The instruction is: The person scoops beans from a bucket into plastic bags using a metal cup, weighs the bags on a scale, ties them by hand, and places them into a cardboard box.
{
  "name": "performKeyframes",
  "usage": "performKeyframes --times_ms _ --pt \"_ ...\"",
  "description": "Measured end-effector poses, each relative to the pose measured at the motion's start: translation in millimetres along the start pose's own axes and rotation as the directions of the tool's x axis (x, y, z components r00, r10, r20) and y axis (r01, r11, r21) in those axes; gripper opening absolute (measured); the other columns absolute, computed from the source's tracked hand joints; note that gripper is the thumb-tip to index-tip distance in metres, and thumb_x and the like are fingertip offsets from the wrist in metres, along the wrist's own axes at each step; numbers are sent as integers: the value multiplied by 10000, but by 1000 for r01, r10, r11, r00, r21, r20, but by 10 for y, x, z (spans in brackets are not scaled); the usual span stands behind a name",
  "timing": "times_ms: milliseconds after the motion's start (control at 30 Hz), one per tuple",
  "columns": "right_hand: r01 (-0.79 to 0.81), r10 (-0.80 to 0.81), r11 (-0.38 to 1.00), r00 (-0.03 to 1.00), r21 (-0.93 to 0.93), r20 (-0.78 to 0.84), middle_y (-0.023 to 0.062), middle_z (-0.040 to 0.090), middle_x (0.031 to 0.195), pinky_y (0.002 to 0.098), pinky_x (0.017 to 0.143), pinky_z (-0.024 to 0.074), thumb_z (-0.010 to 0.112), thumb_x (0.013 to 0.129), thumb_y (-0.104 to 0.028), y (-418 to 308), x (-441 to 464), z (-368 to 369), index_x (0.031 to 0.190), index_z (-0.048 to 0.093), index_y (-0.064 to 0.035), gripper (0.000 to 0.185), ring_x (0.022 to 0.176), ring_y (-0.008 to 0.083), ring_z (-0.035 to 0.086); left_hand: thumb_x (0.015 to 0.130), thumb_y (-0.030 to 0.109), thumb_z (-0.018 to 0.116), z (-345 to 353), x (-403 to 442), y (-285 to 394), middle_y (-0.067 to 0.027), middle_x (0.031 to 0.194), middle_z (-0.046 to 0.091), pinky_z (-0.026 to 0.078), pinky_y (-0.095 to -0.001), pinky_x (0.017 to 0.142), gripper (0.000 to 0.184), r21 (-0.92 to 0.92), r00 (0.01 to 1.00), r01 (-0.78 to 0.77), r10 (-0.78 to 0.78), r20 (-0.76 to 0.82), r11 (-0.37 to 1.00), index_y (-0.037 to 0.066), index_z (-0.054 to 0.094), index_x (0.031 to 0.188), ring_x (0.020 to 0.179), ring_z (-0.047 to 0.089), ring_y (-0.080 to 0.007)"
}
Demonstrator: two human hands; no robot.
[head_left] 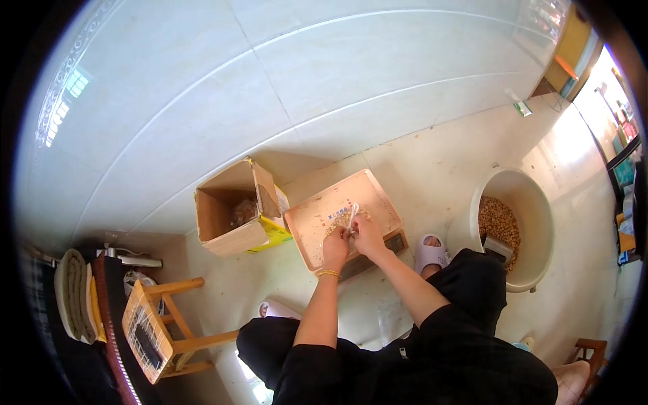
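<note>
Two hands, the left hand (335, 248) and right hand (366, 237), pinch closed on a plastic bag's (354, 210) gathered neck above the tray (368, 185), centre frame. Tying seems underway; tightening calls for firm grips.

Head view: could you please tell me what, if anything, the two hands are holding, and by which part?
The left hand and the right hand together hold what looks like a clear plastic bag by its gathered, whitish neck.

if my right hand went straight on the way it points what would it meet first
Probably the plastic bag at the right hand, then perhaps the tray beneath; depth is unclear in this view.
</note>
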State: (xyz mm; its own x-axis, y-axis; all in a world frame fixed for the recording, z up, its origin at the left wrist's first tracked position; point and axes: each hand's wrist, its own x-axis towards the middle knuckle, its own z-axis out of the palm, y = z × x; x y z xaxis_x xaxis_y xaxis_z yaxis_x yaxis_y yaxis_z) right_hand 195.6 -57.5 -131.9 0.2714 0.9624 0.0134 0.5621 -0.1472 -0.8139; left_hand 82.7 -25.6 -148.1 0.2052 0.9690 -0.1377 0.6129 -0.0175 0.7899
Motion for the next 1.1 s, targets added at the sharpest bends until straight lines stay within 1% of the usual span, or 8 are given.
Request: performKeyframes --times_ms 133,367,533,667,700,733,933,1100 --pt "284 -316 941 933 -187 -172 163 599 802 395 685 479 560 707 35 9 -44 36 853 571 -7 152 786 341 582 833 146 547 -45 8 134 -195 761 631 485 -423 642 143 181 988 -153 152 19 971 41 633 879 719 616 -357" --pt "240 -287 931 947 -274 -146 167 592 804 411 686 474 571 703 -16 103 -7 118 821 625 -20 129 757 344 574 818 98 541 -63 31 84 -210 761 621 480 -443 646 98 199 972 -233 225 64 952 28 605 845 726 604 -387" --pt "-14 8 988 999 -152 -41 182 583 799 386 697 472 591 713 -77 215 49 142 782 637 -20 100 753 325 580 807 57 521 -69 45 31 -212 804 621 469 -457 690 104 152 974 -226 220 59 962 29 599 870 775 597 -385" --pt "14 -4 997 992 -79 125 157 591 763 370 626 491 570 756 -92 327 124 107 825 617 -21 110 692 281 595 797 51 568 -75 44 26 -198 830 629 488 -415 683 92 151 970 -241 240 29 959 31 610 877 783 612 -352" --pt "-359 304 919 909 165 285 133 590 739 354 576 493 548 776 -78 142 103 -36 849 602 -27 104 652 251 592 797 51 568 -66 49 -2 -198 830 629 488 -415 683 92 151 970 -243 241 29 958 31 610 877 783 612 -352" --pt "-690 505 651 705 316 498 110 588 715 338 527 495 526 796 -64 41 92 -113 872 587 -34 103 613 222 590 790 46 574 -59 55 -32 -192 836 631 490 -408 686 103 159 965 -261 256 48 952 33 614 884 784 615 -344" --pt "-668 485 433 739 605 468 68 564 691 301 478 487 499 806 -14 208 101 65 890 555 -40 104 557 180 567 767 24 589 -54 14 -58 -178 836 636 493 -389 692 132 131 959 -284 281 40 950 39 629 892 771 618 -325" --pt "-630 531 477 762 613 371 58 539 661 293 445 452 493 778 21 206 121 95 877 530 -60 133 514 169 537 755 40 610 -43 11 -86 -168 803 639 492 -385 683 109 146 970 -236 242 -21 961 39 638 860 752 622 -315"
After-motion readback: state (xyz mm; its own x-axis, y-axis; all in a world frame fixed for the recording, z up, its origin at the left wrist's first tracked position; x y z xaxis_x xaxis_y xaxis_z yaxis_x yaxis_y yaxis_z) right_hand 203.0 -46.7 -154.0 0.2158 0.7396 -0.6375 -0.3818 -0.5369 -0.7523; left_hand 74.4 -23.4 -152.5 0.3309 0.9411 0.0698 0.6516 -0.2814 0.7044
